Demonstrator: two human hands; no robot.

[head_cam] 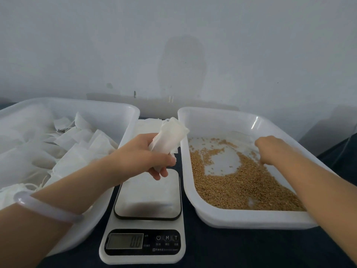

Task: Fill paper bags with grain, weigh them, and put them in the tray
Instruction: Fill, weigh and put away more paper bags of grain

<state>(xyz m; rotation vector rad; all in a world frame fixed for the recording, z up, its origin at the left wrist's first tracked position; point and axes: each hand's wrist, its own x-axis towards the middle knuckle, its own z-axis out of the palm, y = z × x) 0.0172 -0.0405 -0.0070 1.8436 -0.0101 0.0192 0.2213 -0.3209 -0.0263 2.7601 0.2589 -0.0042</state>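
Left hand (144, 158) round paper bag (171, 135)

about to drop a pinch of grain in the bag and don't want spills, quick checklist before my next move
1. Bag secured: the left hand grips the paper bag by its lower end. Ok.
2. Bag mouth open: its top looks crumpled and no opening shows. Cannot tell.
3. Grain picked up: the right hand is dipped in the grain; what it holds is hidden. Cannot tell.
4. Bag over the grain tray: it hangs over the scale instead. Not ok.
5. Scale ready: the display shows zeros and nothing lies on the platform. Ok.
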